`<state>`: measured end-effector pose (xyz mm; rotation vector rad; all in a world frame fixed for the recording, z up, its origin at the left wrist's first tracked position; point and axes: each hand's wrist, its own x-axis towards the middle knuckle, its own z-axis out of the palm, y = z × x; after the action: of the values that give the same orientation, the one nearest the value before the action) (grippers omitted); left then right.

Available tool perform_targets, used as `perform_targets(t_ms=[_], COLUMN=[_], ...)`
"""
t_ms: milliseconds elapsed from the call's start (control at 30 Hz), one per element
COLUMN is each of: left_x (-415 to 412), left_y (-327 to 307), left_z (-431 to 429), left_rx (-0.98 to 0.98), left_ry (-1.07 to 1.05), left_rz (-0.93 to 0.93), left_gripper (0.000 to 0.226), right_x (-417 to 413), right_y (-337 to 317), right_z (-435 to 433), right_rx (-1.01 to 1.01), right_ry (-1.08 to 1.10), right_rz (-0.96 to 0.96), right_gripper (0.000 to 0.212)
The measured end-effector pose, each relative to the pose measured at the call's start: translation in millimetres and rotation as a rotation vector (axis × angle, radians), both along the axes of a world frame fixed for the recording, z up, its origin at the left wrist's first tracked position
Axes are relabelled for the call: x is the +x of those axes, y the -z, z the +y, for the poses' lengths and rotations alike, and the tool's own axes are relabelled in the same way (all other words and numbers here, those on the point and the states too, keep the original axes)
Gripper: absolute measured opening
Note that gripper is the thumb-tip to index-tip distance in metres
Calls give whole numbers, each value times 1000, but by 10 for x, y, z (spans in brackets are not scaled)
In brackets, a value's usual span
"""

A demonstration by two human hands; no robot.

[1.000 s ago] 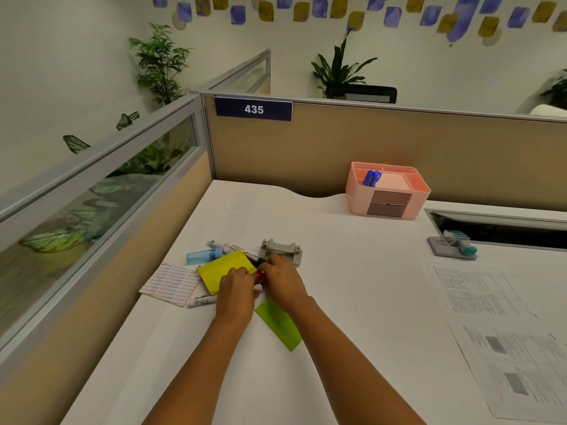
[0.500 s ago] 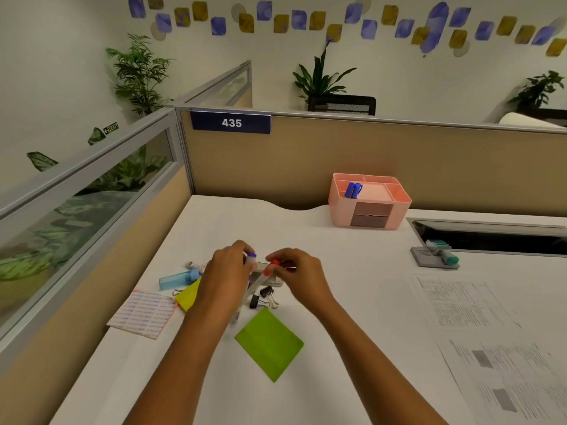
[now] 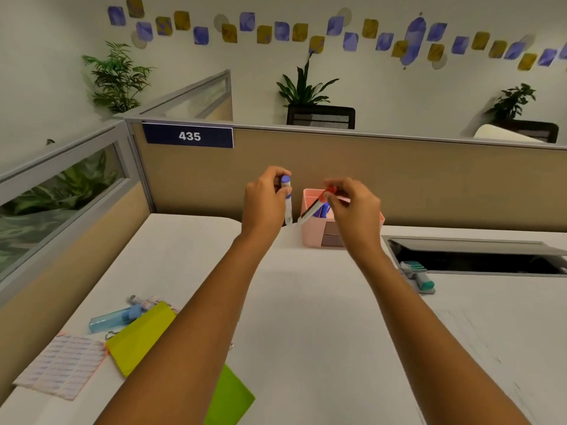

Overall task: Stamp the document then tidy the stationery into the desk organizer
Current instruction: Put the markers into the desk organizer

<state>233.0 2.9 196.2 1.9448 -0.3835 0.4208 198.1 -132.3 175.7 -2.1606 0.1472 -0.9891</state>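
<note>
Both hands up over the pink organizer (image 3: pixel 310 233) at the counter's back: left hand (image 3: pixel 265 200) grip clamped on blue-cap pen (image 3: pixel 287 201), near upright, right hand (image 3: pixel 352 207) pinching red-cap pen (image 3: pixel 316 207) tilted tip-down toward the pen slot, prob. so each drops in lengthwise.

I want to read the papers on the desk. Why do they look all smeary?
Head view: the printed papers sit at the wide-angle edge, stretched and blurred; the desk is brightly lit, washing out the print; both hands stay fairly sharp.

Blue-capped marker (image 3: pixel 287 201) upright, red-capped marker (image 3: pixel 316 205) tilted, seemingly above pink organizer (image 3: pixel 310 237).
</note>
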Motion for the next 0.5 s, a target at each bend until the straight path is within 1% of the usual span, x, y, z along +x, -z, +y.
perform_targets(t_ms=[133, 200, 300, 500], left_x=[338, 494, 656, 841], left_y=[43, 119, 254, 574], left_z=[-378, -530, -713, -880], left_rx=[-38, -46, -23, 60], left_ry=[-13, -8, -1, 17], left_rz=[3, 11, 56, 127], left_gripper=[24, 23, 23, 23], right_x=[371, 580, 866, 1229], right_y=[-78, -44, 67, 335], right_z=[-347, -472, -584, -652], right_rx=[-51, -75, -114, -182], right_ry=[61, 65, 52, 23], right_rz=[-77, -81, -33, 152], right_gripper=[20, 19, 19, 24])
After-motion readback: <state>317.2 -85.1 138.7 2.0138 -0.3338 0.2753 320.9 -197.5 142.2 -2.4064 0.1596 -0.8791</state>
